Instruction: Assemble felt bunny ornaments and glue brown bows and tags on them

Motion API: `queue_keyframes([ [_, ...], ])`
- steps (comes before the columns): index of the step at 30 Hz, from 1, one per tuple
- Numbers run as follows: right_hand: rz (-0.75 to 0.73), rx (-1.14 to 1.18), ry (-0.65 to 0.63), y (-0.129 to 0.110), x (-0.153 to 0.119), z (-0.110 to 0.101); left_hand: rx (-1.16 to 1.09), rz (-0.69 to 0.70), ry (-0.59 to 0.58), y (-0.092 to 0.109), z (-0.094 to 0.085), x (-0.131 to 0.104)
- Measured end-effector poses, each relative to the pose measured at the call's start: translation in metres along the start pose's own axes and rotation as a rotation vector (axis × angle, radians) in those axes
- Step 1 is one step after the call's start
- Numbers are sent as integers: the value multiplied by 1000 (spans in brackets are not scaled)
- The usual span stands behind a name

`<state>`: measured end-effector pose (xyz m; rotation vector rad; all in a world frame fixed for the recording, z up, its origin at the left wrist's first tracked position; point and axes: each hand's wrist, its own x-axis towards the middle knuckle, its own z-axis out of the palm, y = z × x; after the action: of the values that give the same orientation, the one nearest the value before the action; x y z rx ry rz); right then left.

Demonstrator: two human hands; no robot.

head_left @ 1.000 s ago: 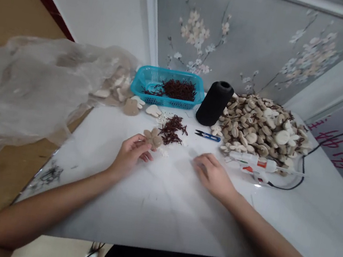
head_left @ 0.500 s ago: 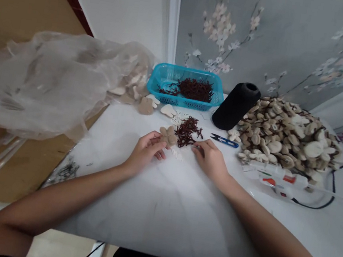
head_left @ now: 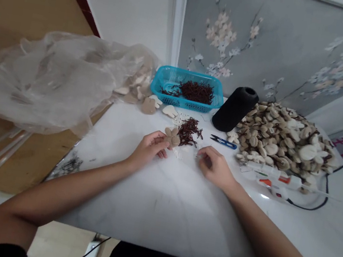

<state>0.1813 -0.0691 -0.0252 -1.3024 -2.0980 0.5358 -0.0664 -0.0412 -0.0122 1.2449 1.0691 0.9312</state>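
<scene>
A beige flower-shaped fabric piece [head_left: 172, 136] is pinched between the thumb and fingers of my left hand [head_left: 152, 148]. Just beyond it lies a small heap of dark brown cord pieces [head_left: 190, 131]. My right hand [head_left: 214, 165] hovers over the table right of that heap, thumb and forefinger drawn together; whatever is at their tips is too small to make out. White scraps [head_left: 180, 152] lie between the two hands. Blue thread snips [head_left: 223, 142] rest beyond my right hand.
Behind stands a blue basket [head_left: 185, 103] of brown cords. A black cylinder [head_left: 234, 109] stands beside a large pile of beige and white flower pieces [head_left: 283, 138]. White glue guns [head_left: 281, 180] with a black cord lie at right. A plastic bag [head_left: 50, 82] bulges at left.
My right hand has drawn back from the brown cord heap, a little right and nearer me. My left hand still holds the flower. The whole view has shifted slightly.
</scene>
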Motion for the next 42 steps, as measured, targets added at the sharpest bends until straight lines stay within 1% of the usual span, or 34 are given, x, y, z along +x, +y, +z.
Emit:
queue_keyframes([
  [3,130,-90,67,-4,-2,4,8,-8,-6,0,0,0],
  [5,154,-137,83,-4,-2,7,9,-14,-11,-1,-1,0],
  [11,65,-145,56,-2,-3,10,-4,-11,-29,-4,-1,0],
  [19,16,-94,11,5,-2,9,27,-7,-54,-3,0,0],
  [25,-47,-89,-45,4,0,4,57,-11,-74,-3,0,0],
  [27,-18,-100,-1,1,-1,3,58,-13,-70,-3,0,0],
  [30,116,-170,105,-7,-4,1,43,-26,-64,-3,-1,2],
  [33,180,-310,116,-14,-7,3,41,-26,-68,-3,-1,2],
  [35,168,-388,92,-16,-8,6,47,-22,-75,-3,-1,2],
  [37,147,-408,74,-15,-8,8,57,-23,-81,-4,-1,2],
  [40,101,-332,43,-10,-6,8,70,-25,-80,-3,0,2],
  [42,68,-256,-1,-5,-5,6,73,-27,-82,-2,0,2],
])
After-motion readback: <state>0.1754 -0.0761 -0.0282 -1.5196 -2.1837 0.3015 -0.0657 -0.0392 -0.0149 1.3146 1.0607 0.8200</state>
